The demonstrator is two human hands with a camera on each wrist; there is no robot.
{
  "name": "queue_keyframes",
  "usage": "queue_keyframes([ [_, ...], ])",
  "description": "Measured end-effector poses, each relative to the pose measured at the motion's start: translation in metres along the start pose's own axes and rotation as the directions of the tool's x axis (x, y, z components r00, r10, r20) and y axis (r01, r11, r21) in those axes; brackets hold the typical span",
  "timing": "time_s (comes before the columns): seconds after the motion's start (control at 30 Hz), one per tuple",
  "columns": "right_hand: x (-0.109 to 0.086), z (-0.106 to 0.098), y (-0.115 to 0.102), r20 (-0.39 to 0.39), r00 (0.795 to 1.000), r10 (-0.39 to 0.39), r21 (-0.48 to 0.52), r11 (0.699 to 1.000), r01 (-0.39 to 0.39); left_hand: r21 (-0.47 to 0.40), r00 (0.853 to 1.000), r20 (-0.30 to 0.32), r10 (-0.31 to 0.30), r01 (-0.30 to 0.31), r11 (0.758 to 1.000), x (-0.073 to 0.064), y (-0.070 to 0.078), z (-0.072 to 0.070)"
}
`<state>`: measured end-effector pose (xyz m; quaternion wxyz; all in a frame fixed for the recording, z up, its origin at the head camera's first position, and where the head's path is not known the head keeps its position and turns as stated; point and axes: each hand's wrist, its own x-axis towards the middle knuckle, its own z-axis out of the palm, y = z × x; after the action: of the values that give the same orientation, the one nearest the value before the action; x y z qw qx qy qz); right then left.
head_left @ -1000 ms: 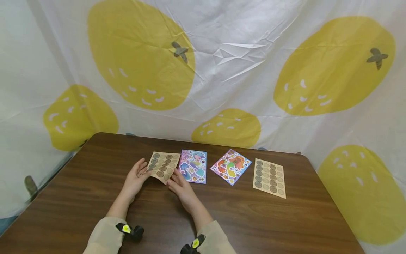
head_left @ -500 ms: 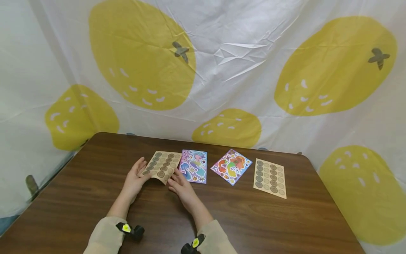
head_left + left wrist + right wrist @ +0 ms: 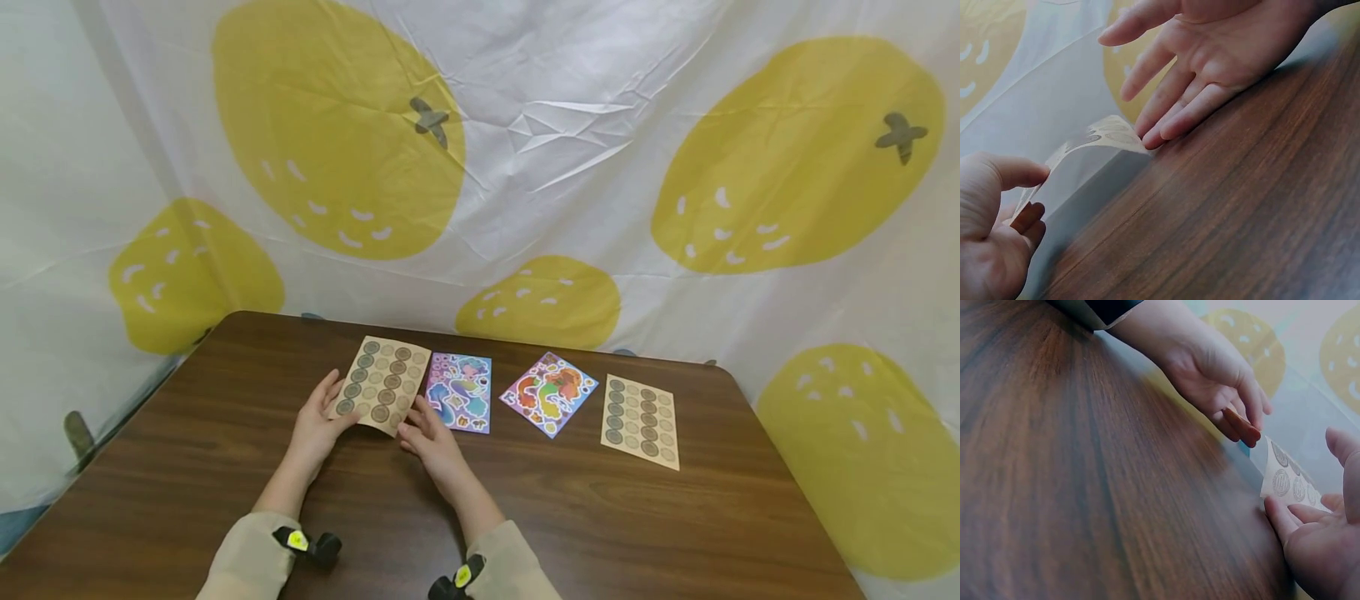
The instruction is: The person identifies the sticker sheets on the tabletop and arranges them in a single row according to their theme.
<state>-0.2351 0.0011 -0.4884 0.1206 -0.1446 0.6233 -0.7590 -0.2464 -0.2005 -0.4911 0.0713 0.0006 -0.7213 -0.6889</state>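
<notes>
A tan sticker sheet (image 3: 383, 381) with rows of round seals is lifted at a tilt over the table's left half. My left hand (image 3: 313, 427) pinches its near left corner between thumb and fingers, as the left wrist view shows from the side; there the sheet (image 3: 1094, 139) bows upward. At the near right corner my right hand (image 3: 437, 448) supports the sheet on extended fingertips, its thumb held apart. In the right wrist view the right hand (image 3: 1325, 550) has its fingers along the sheet's edge, and the left hand (image 3: 1210, 381) is across from it.
A purple-blue mermaid sticker sheet (image 3: 468, 396) lies just right of the held sheet. Farther right are a turned sticker sheet with an orange-haired figure (image 3: 550, 394) and a second tan seal sheet (image 3: 640, 422). Behind the brown table (image 3: 600, 525) hangs a lemon-print curtain (image 3: 555, 167).
The held sheet has tilted up, its far edge rising so that its printed face shows more fully. Both hands stay nearly in place; the other sheets lie as before.
</notes>
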Motion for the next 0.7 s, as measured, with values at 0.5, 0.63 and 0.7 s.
queue_keyframes([
  [0.5, -0.015, 0.005, -0.023, -0.071, 0.997, -0.014, -0.060, 0.998, 0.010, 0.062, 0.995, -0.083, 0.061, -0.056, 0.997, -0.009, -0.001, -0.001],
  [0.63, -0.016, 0.006, -0.023, -0.085, 0.996, -0.038, -0.084, 0.996, 0.031, 0.067, 0.986, -0.142, 0.083, -0.074, 0.995, -0.014, -0.001, -0.002],
  [0.7, -0.016, 0.006, -0.023, -0.093, 0.994, -0.057, -0.094, 0.994, 0.048, 0.062, 0.983, -0.160, 0.087, -0.078, 0.995, -0.016, -0.001, -0.003],
])
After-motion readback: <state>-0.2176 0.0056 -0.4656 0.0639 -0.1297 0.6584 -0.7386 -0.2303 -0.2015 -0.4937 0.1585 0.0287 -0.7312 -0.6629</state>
